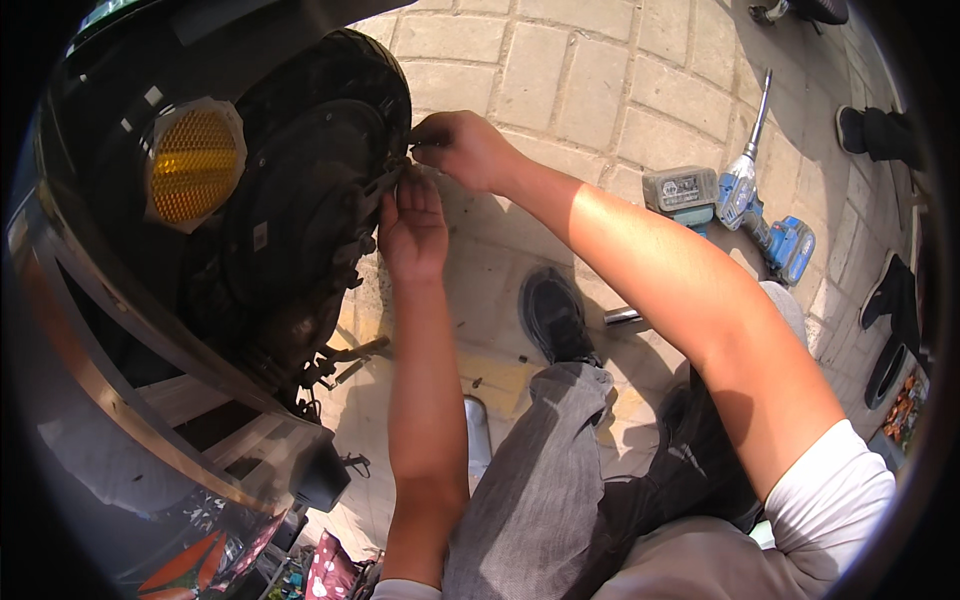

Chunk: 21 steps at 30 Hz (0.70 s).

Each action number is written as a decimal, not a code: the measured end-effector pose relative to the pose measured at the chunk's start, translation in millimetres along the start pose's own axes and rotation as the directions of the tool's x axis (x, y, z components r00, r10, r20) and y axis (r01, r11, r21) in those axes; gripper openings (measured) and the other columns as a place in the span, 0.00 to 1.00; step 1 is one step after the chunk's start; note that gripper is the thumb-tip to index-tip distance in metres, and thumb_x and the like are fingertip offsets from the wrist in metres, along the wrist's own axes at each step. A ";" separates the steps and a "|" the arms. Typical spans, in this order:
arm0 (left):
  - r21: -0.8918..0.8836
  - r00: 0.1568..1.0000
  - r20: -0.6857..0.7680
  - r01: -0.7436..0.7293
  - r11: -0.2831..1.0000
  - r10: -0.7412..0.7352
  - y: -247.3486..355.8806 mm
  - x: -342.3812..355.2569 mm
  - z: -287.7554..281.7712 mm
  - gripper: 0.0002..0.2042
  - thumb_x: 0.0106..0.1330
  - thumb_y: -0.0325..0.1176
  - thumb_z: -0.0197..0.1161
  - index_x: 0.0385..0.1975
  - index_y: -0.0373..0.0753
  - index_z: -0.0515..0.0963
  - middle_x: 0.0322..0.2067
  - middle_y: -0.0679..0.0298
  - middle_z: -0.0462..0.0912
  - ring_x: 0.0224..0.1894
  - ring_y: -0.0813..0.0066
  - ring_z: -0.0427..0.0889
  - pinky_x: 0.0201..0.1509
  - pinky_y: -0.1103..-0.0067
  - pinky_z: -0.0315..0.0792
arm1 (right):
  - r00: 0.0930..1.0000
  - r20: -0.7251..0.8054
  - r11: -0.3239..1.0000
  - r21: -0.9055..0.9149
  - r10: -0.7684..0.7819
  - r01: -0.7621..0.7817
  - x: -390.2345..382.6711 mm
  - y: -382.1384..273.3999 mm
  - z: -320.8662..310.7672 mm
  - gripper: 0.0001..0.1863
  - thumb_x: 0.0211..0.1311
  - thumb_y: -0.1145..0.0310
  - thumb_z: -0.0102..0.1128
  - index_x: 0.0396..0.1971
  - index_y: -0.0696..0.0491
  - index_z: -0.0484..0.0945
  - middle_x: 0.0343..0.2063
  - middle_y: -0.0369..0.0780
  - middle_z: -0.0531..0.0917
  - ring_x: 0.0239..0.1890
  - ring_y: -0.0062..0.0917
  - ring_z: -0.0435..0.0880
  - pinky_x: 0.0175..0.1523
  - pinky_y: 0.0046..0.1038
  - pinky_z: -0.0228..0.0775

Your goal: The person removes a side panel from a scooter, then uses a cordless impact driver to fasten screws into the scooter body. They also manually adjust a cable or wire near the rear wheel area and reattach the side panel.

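A black wheel (325, 180) sits under the dark bodywork of a vehicle on my left. My left hand (414, 235) is palm up beside the wheel's right side, its fingers stretched toward the dark metal parts at the wheel's centre. Just above it, my right hand (462, 150) is closed, with thumb and fingers pinched at the wheel's edge. A small dark piece shows at those fingertips, but I cannot make out what it is. The two hands nearly meet, and shadow hides the left fingertips.
An amber reflector (196, 165) is on the vehicle body. On the paving to the right lie a blue power wrench (745, 195) with a long socket bar and a grey-and-blue battery pack (682, 190). My shoe (553, 315) is near the wheel. Other people's feet (852, 130) show at far right.
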<state>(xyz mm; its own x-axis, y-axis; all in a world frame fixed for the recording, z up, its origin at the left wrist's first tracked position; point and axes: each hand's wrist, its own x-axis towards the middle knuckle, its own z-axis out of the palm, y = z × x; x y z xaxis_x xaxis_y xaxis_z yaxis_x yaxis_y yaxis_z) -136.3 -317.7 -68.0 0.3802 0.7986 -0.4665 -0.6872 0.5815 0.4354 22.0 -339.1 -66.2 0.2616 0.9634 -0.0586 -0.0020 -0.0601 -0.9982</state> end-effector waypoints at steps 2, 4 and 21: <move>0.035 0.999 0.045 0.016 0.999 -0.018 2.6 -0.3 -1.0 0.17 0.70 0.35 0.54 0.54 0.33 0.72 0.50 0.57 0.79 0.44 0.70 0.76 0.63 0.71 0.67 | 0.998 0.054 0.996 -0.090 -0.021 0.026 11.3 1.3 -3.1 0.14 0.56 0.70 0.61 0.41 0.59 0.81 0.38 0.47 0.85 0.41 0.34 0.84 0.48 0.31 0.74; 0.016 0.979 0.201 0.034 0.999 -0.037 8.1 1.3 -10.8 0.18 0.70 0.35 0.54 0.55 0.33 0.71 0.49 0.57 0.79 0.39 0.72 0.75 0.58 0.73 0.70 | 0.993 0.106 0.982 -0.177 -0.049 0.067 20.9 -3.8 -0.6 0.14 0.55 0.70 0.61 0.41 0.57 0.82 0.38 0.47 0.85 0.41 0.36 0.83 0.49 0.32 0.74; 0.085 0.976 0.209 0.035 0.996 -0.052 9.4 6.2 -21.4 0.23 0.68 0.38 0.58 0.62 0.39 0.66 0.61 0.58 0.71 0.36 0.76 0.73 0.42 0.78 0.68 | 0.913 0.339 0.869 -0.355 -0.224 0.346 38.0 -9.0 -4.5 0.12 0.54 0.70 0.61 0.39 0.55 0.83 0.39 0.45 0.83 0.43 0.41 0.82 0.49 0.36 0.73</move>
<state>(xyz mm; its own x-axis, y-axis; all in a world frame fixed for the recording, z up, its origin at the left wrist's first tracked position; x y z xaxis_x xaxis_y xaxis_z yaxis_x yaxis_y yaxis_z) -153.6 -310.6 -83.3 0.5366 0.7819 -0.3173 -0.6186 0.6203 0.4823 36.3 -303.1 -59.4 -0.0882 0.9822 0.1659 0.4316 0.1878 -0.8823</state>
